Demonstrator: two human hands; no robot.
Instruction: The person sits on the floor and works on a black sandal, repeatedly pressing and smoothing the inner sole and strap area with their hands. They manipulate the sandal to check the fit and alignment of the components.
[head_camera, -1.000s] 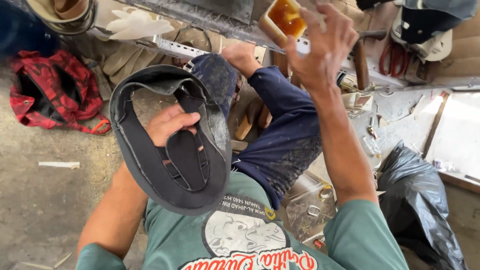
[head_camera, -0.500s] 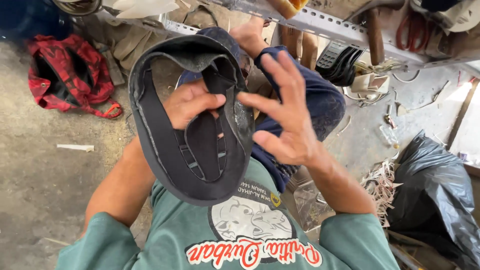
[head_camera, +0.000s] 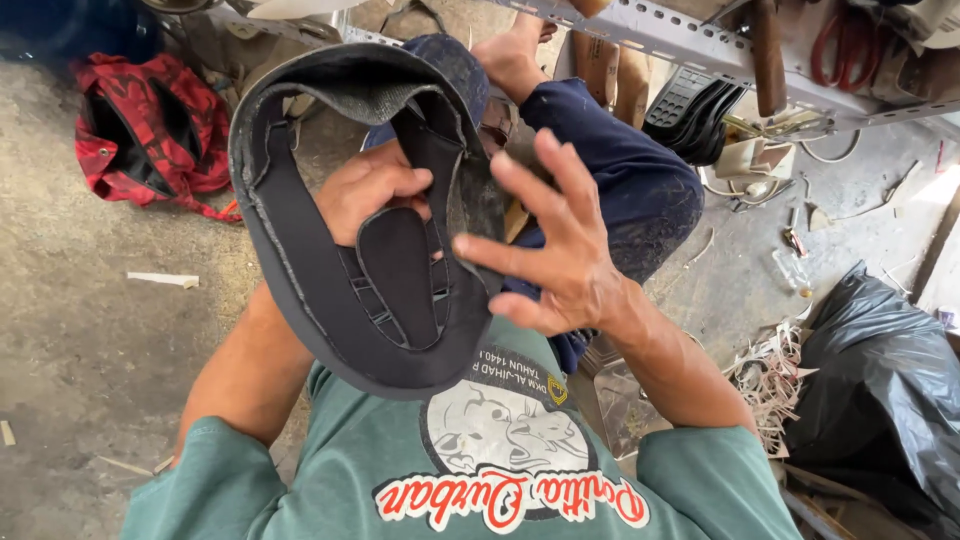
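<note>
From my head camera, my left hand (head_camera: 375, 190) grips the dark shoe upper (head_camera: 330, 270) through its opening, held up before my chest. My right hand (head_camera: 560, 250) is spread wide, fingertips touching its edge. The upper looks unfinished, no sole attached; black soles (head_camera: 690, 105) wait on the metal shelf (head_camera: 700, 45).

The left hand's (head_camera: 372, 190) fingertips are hidden behind the black sandal upper (head_camera: 330, 300).

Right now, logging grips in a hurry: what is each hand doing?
Left hand: closed, holding the dark shoe upper.
Right hand: open, fingers spread, fingertips at the upper's edge, holding nothing.
</note>
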